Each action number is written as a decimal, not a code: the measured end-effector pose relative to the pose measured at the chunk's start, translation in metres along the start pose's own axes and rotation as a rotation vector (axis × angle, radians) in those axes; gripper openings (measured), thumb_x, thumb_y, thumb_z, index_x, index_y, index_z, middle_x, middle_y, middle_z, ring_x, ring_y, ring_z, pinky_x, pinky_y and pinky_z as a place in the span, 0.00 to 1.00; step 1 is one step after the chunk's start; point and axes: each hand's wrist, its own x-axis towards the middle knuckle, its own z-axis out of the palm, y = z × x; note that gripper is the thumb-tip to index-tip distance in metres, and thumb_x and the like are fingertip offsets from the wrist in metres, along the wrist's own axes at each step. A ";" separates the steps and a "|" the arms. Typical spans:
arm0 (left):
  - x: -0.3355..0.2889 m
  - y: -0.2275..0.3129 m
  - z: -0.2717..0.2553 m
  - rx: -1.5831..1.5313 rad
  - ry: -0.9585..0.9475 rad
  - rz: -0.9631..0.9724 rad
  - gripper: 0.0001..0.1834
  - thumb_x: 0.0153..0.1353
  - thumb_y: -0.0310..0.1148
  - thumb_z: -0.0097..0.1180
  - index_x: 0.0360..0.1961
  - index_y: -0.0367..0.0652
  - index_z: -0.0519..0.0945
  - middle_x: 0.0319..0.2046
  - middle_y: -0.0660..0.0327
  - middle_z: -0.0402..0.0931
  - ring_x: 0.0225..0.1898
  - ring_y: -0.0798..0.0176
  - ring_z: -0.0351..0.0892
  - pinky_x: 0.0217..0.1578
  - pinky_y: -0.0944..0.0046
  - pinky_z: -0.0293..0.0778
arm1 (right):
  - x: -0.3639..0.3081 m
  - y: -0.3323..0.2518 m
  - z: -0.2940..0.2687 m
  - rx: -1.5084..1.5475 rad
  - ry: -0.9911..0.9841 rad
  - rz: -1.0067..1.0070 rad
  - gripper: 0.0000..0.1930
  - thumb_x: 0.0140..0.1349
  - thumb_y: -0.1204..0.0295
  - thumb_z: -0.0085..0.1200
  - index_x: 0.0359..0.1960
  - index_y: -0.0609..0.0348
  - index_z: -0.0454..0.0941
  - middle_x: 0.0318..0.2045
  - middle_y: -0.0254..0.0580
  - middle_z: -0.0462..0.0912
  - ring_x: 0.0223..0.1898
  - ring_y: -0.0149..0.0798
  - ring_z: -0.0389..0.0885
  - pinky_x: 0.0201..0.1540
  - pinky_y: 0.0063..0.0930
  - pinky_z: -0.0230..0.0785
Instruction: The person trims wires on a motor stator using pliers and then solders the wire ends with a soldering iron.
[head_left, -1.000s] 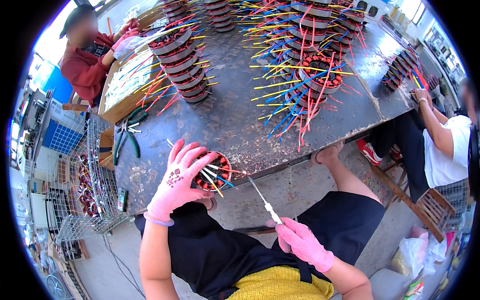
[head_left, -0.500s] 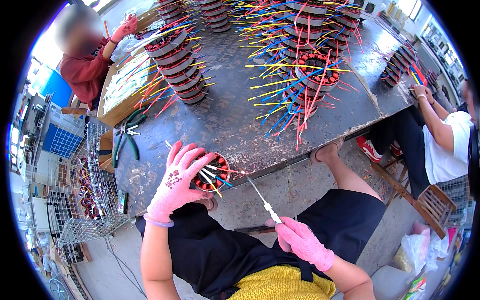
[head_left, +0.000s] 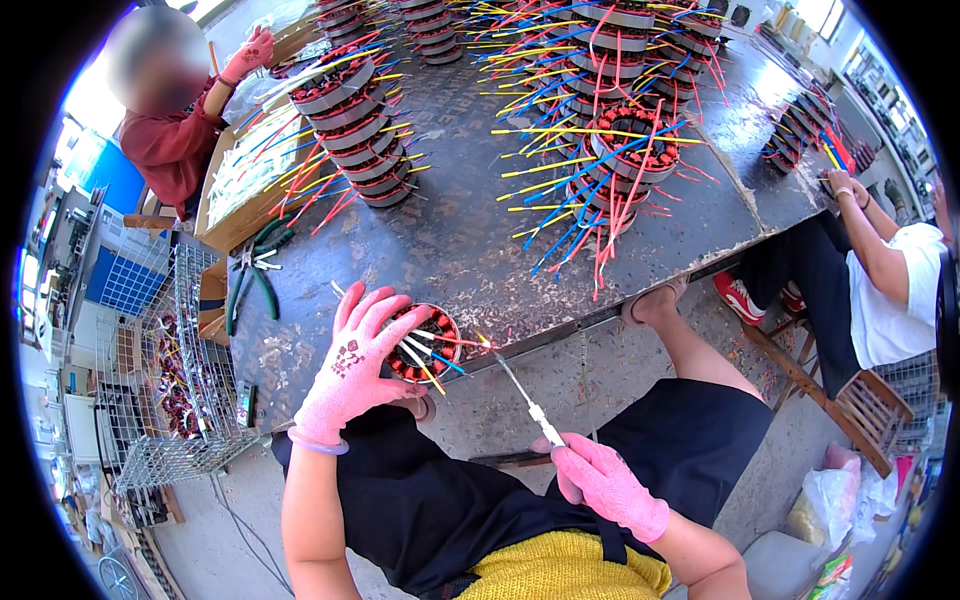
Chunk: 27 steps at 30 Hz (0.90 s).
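Observation:
At the table's near edge, my left hand [head_left: 362,358] in a pink glove grips a motor stator [head_left: 446,328], a ring with red windings and white, blue, yellow and red leads. My gloved right hand [head_left: 606,484] is closed around a white-handled tool [head_left: 544,424] with a thin metal stem. The stem's tip meets or nearly meets the end of a red lead [head_left: 470,344] that sticks out from the stator. A small orange-yellow glow shows at that spot; whether the tip and lead touch cannot be made out.
Tall stacks of wired stators [head_left: 362,135] stand across the dark table [head_left: 450,225]. Green-handled pliers [head_left: 250,275] lie at left beside a cardboard box [head_left: 225,228] of white sleeves. A wire basket [head_left: 190,440] adjoins the left edge. Co-workers sit at far left and right.
The glow at the red lead's end looks larger and more yellow. My right hand and its tool have barely moved; my left hand and the stator stay in place.

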 end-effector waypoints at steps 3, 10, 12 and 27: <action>0.000 0.000 -0.001 0.003 -0.001 0.001 0.51 0.27 0.39 0.74 0.61 0.49 0.72 0.57 0.58 0.69 0.65 0.50 0.60 0.71 0.43 0.43 | 0.000 0.000 0.000 -0.005 0.000 -0.003 0.18 0.73 0.63 0.41 0.55 0.63 0.72 0.19 0.28 0.68 0.21 0.23 0.64 0.25 0.20 0.59; 0.000 0.000 0.000 0.004 0.002 0.007 0.50 0.26 0.40 0.74 0.60 0.49 0.72 0.56 0.58 0.69 0.65 0.50 0.60 0.70 0.43 0.43 | 0.000 -0.003 0.000 -0.058 0.002 -0.009 0.18 0.73 0.62 0.41 0.56 0.61 0.73 0.19 0.28 0.68 0.21 0.23 0.65 0.25 0.20 0.59; 0.000 0.000 0.000 0.006 0.001 0.005 0.50 0.26 0.40 0.74 0.60 0.49 0.72 0.56 0.58 0.69 0.65 0.50 0.61 0.70 0.43 0.43 | 0.000 -0.003 -0.001 -0.066 -0.001 -0.012 0.18 0.73 0.62 0.41 0.55 0.61 0.73 0.18 0.28 0.68 0.20 0.23 0.65 0.25 0.20 0.59; 0.001 0.000 0.000 0.009 -0.001 0.003 0.49 0.27 0.39 0.73 0.60 0.48 0.72 0.56 0.58 0.69 0.66 0.50 0.60 0.71 0.43 0.43 | 0.003 0.002 -0.002 -0.049 -0.005 -0.021 0.19 0.73 0.61 0.41 0.55 0.61 0.73 0.18 0.29 0.68 0.20 0.23 0.65 0.25 0.21 0.59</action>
